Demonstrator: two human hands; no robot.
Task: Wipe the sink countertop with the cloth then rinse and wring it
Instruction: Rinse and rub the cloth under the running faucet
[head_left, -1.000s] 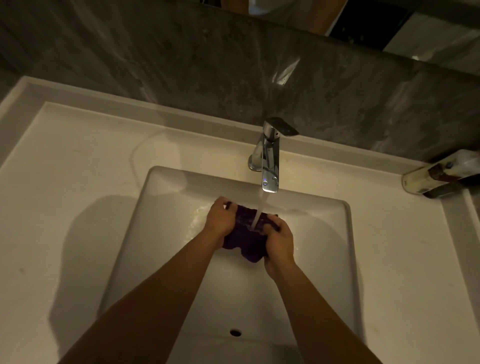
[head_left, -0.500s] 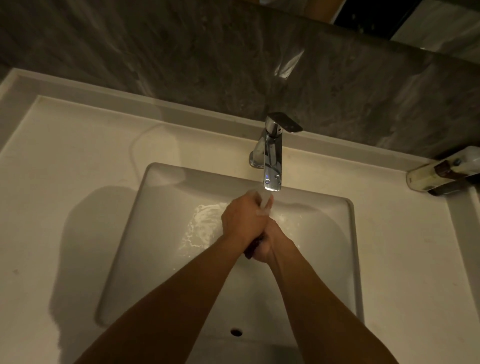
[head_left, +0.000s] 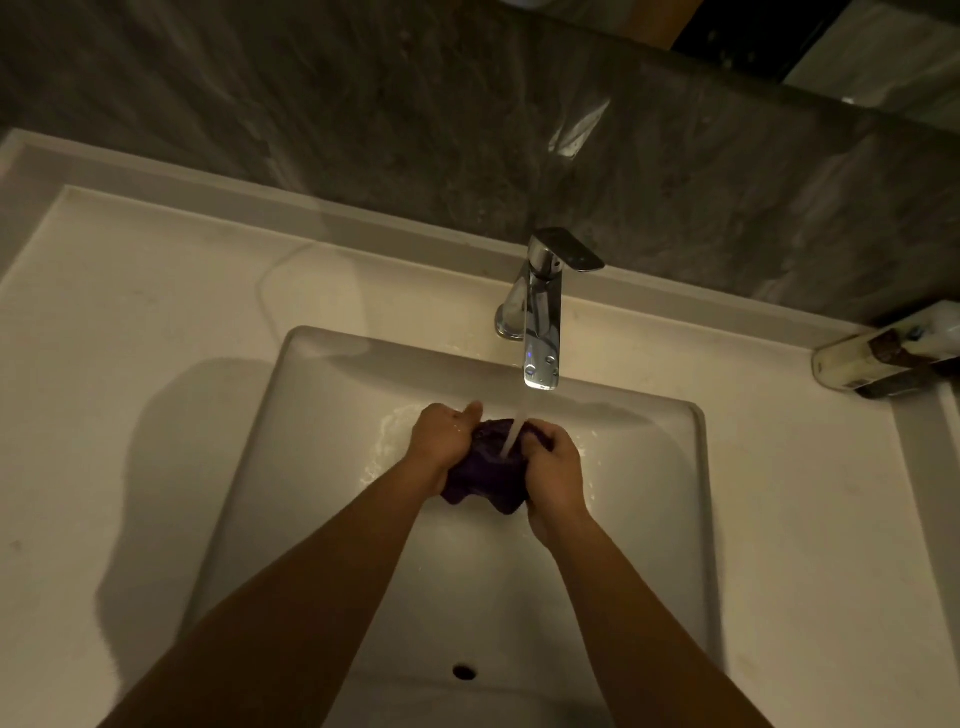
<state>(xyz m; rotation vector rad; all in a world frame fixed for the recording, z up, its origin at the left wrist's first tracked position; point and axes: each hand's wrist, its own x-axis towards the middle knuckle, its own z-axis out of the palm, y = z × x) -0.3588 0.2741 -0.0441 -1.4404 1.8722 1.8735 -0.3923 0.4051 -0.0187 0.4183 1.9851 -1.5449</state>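
A dark purple cloth (head_left: 485, 475) is bunched between my two hands over the white sink basin (head_left: 311, 467). My left hand (head_left: 441, 441) grips its left side and my right hand (head_left: 556, 467) grips its right side. Water runs from the chrome faucet (head_left: 540, 332) straight onto the top of the cloth. The cloth's lower corners hang below my fingers. The pale countertop (head_left: 130, 364) surrounds the basin.
A soap dispenser (head_left: 883, 353) lies at the back right corner of the countertop. A dark marble wall (head_left: 363, 130) rises behind the faucet. The overflow hole (head_left: 464, 671) sits in the basin's near wall. Water splashes on the basin floor left of my hands.
Half a second ago my hands were pressed together around the cloth, hiding it. They have now moved apart, and the cloth shows between them under the stream again.
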